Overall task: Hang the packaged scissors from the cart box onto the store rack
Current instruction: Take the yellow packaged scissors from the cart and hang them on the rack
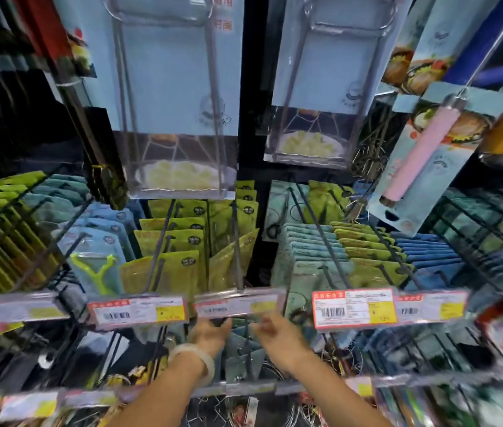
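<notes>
Hands meet low at the centre of the head view, just under the row of price tags (pixel 234 306) on the rack (pixel 459 229). The left hand (pixel 210 332), with a pale bangle (pixel 196 357) on its wrist, reaches up to the underside of the middle tag; its fingers look curled, but blur hides whether they pinch anything. The right hand (pixel 278 334) sits just beside it, fingers bent towards the same spot, and I cannot tell if it holds something either.

Between and below them hangs a teal pack (pixel 242 355) on a lower peg, long axis roughly upright, top edge towards the tag; whether it holds scissors is too blurred to say. No cart box shows.

As a judgement, this is the hanging step itself: a pack is being threaded or settled on a peg, not yet released. The pegs above are already well filled with green (pixel 176 251) and blue packs (pixel 315 251). How many remain in the box cannot be judged.
</notes>
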Tool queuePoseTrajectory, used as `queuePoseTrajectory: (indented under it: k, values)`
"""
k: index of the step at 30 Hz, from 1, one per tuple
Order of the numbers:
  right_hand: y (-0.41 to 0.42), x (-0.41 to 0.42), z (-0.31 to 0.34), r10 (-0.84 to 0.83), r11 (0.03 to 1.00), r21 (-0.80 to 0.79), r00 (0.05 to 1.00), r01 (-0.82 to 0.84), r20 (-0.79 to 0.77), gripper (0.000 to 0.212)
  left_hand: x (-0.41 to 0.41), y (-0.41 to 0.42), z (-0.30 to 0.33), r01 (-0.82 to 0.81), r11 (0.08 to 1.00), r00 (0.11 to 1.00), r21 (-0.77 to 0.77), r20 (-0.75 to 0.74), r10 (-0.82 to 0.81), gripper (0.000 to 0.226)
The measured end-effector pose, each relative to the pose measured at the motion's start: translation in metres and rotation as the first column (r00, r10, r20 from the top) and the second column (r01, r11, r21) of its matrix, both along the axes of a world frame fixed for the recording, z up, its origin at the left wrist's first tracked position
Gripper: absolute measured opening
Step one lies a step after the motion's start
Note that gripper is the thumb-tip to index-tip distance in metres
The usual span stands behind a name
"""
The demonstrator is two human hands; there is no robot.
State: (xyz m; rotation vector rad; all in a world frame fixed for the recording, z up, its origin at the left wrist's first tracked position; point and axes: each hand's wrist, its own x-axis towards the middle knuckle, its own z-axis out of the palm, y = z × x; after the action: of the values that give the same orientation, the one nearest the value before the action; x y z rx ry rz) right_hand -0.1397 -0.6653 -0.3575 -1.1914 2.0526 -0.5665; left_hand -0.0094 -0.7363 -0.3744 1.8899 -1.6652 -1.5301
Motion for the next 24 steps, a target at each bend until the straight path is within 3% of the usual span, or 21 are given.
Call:
queuePoseTrajectory:
  k: [2, 5, 7, 12, 16, 19, 24]
  values:
    - [0.014, -0.001, -0.001, 0.078, 0.995, 0.061, 0.997, -0.076, -0.029, 0.038, -0.008, 0.014, -0.009, 0.193, 0.98, 0.967, -0.043, 0.175, -0.183, 0.048]
    - [0.046, -0.012, -0.009, 0.152, 0.979, 0.148, 0.986, -0.14, -0.074, 0.041, -0.025, 0.04, -0.015, 0.557, 0.828, 0.776, -0.058, 0.392, -0.494, 0.045]
    - [0.068, -0.026, -0.011, 0.155, 0.976, 0.168, 0.983, -0.137, -0.099, 0.04, -0.044, 0.058, -0.018, 0.695, 0.718, 0.653, -0.038, 0.451, -0.608, 0.045]
    - [0.146, -0.081, -0.011, 0.01, 0.978, 0.204, 0.974, 0.037, -0.225, 0.048, -0.11, 0.13, 0.002, 0.863, 0.494, 0.465, -0.107, 0.554, -0.691, 0.065]
    - [0.242, -0.135, -0.003, -0.043, 0.958, 0.237, 0.898, 0.161, -0.438, 0.052, -0.172, 0.21, 0.02, 0.956, 0.273, 0.28, -0.109, 0.624, -0.73, 0.073]
    - [0.327, -0.176, 0.001, -0.112, 0.928, 0.261, 0.868, 0.266, -0.484, 0.061, -0.222, 0.285, 0.036, 0.984, 0.129, 0.18, -0.126, 0.652, -0.737, 0.072]
    - [0.47, -0.229, 0.028, -0.29, 0.841, 0.257, 0.798, 0.476, -0.528, 0.052, -0.301, 0.407, 0.049, 0.978, -0.056, 0.097, -0.202, 0.676, -0.73, 0.052]
